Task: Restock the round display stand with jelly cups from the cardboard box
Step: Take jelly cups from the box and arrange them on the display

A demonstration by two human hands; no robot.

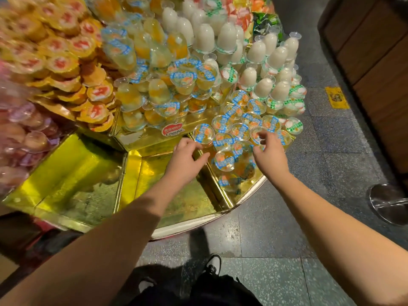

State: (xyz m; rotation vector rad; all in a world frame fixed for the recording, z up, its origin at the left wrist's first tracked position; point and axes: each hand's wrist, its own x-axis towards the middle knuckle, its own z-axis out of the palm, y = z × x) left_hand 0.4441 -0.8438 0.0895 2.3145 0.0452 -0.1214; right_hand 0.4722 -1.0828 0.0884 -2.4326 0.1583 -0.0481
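Clearly the arranging step is in hand, with both hands down at the bottom tier of the round display stand [194, 215]. Far left, pink-lidded cups [24, 138] and orange ones with red-and-white lids [72, 62] fill the upper shelves, blurred. Below them two gold-lined compartments [72, 173] sit bare of stock, and the one nearest the middle [159, 173] is bare too. Moving right, the left hand [186, 160] hovers over the gold divider, fingers loosely curled and a little spread, the tips at or just beside a blue-lidded jelly cup [203, 133]; whether they actually grip it I cannot tell. Next comes the compartment being filled, where blue-lidded jelly cups [234, 140] lie packed lid-up, with a few tipped on their sides near the rim. The right hand [270, 154] reaches in over them, thumb and forefinger drawn together at a cup [257, 135] in the back row, apparently pinching its rim, though blur keeps that uncertain. Further right stand white domed cups [260, 85] with green lids, then grey floor [331, 151]. The cardboard box is not in view. By my reckoning the job is well short of done: the next move calls for seating these cups upright and snug, righting the tipped ones, then going back to the box for stock to fill the bare gold compartments.
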